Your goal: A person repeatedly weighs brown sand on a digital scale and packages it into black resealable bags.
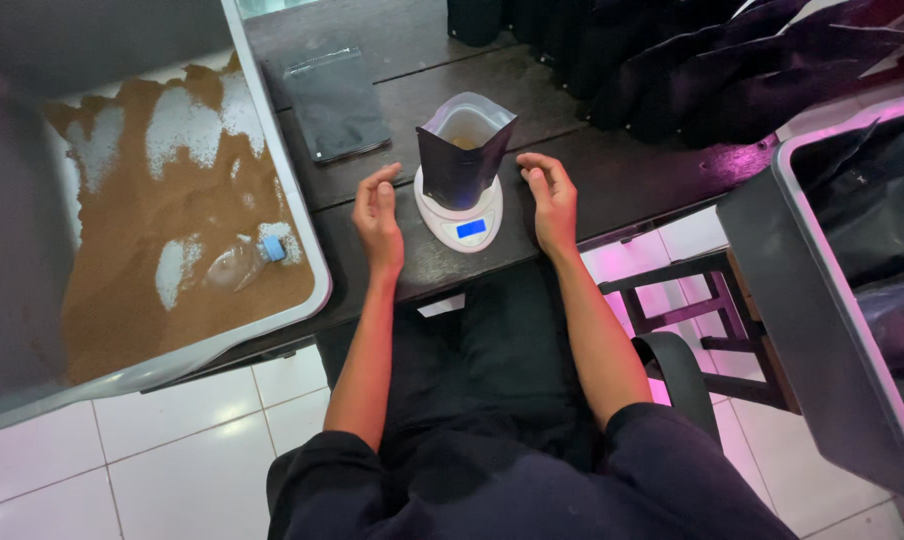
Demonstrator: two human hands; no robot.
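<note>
Now the open black stand-up pouch (pixel 462 160) stands on the small white round scale (pixel 458 218) (on the dark wooden table (pixel 612 185)); left hand (pixel 377 215) and right hand (pixel 549 200) wait beside, empty, fingers loosely curled.

On the dark wooden bench (pixel 612 180), the open black stand-up pouch (pixel 462 150) stands on the small white digital scale (pixel 459 215); the large grey plastic tub (pixel 302 250) of brown powder lies at nine o'clock, the flat black pouch (pixel 334 105) at eleven.

A matt black foil pouch (pixel 462 160) stands on a glossy white plastic scale (pixel 459 215) at the front edge of the dark, grainy wooden table (pixel 612 175), beside a smooth grey plastic tub (pixel 307 250) of fine brown powder (pixel 142 270).
</note>
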